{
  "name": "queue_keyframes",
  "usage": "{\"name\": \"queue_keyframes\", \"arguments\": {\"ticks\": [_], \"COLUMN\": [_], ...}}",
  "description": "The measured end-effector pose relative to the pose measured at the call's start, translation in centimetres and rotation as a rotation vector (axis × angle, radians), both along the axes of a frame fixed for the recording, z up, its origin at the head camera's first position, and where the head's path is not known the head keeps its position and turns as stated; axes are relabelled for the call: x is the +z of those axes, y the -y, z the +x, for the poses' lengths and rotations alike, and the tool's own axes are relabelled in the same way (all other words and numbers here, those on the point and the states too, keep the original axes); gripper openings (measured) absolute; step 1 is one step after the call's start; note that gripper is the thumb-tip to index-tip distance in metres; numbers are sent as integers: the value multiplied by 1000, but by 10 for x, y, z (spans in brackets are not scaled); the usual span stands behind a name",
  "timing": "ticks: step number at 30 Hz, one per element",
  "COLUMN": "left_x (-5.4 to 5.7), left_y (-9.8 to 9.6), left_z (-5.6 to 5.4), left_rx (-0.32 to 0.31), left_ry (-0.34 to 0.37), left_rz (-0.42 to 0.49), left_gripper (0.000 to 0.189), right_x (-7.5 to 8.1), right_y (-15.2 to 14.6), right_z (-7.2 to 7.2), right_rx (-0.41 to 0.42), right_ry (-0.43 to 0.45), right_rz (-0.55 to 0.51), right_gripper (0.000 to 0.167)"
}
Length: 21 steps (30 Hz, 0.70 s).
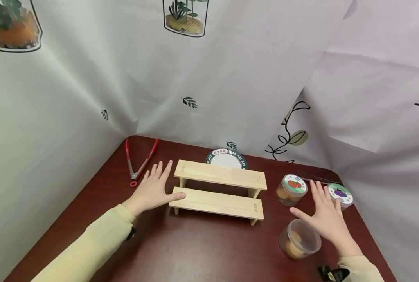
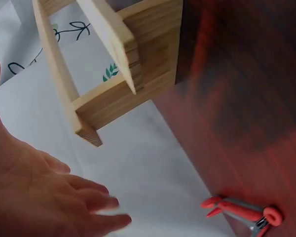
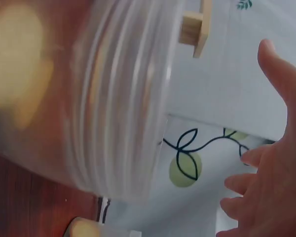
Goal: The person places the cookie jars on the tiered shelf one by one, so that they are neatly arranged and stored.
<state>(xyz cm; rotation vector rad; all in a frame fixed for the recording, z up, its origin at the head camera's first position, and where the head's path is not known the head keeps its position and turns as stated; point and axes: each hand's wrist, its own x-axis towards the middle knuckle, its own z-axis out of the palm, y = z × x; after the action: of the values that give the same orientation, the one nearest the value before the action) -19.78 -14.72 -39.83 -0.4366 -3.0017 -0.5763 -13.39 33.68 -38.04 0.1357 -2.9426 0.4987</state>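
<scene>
A two-step wooden rack point(image 1: 216, 201) stands on the dark red table. Beside its left end my left hand point(image 1: 151, 192) is spread with straight fingers and holds nothing; the left wrist view shows a gap between the hand and the rack point(image 2: 89, 111). At the right, my right hand point(image 1: 327, 217) hovers with fingers spread, also holding nothing. Just left of it stands a clear lidless jar point(image 1: 283, 241) with round tan pieces inside; the jar point(image 3: 123, 108) fills much of the right wrist view. A jar with a tomato-picture lid point(image 1: 290, 192) stands farther back.
Red-handled tongs point(image 1: 133, 174) lie spread at the back left. A plate with a green patterned rim point(image 1: 242, 160) is partly hidden behind the rack. A jar with a purple-picture lid point(image 1: 339, 192) and a thin dark object point(image 1: 315, 177) are at the back right. White cloth walls surround the table.
</scene>
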Motion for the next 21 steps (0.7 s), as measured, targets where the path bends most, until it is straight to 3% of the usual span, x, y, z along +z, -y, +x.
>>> {"name": "queue_keyframes", "arguments": {"ticks": [9,21], "left_x": [-17,-27], "left_y": [1,3], "left_z": [-4,-12], "left_rx": [-39,-60], "left_ry": [153,241], "left_rz": [146,122], "left_gripper": [120,106], "right_x": [-12,-14], "right_y": [-19,-31], "right_z": [-10,-20], "right_rx": [59,45], "right_ry": [62,179], "right_rz": [-141,-256], "right_gripper": [106,103]}}
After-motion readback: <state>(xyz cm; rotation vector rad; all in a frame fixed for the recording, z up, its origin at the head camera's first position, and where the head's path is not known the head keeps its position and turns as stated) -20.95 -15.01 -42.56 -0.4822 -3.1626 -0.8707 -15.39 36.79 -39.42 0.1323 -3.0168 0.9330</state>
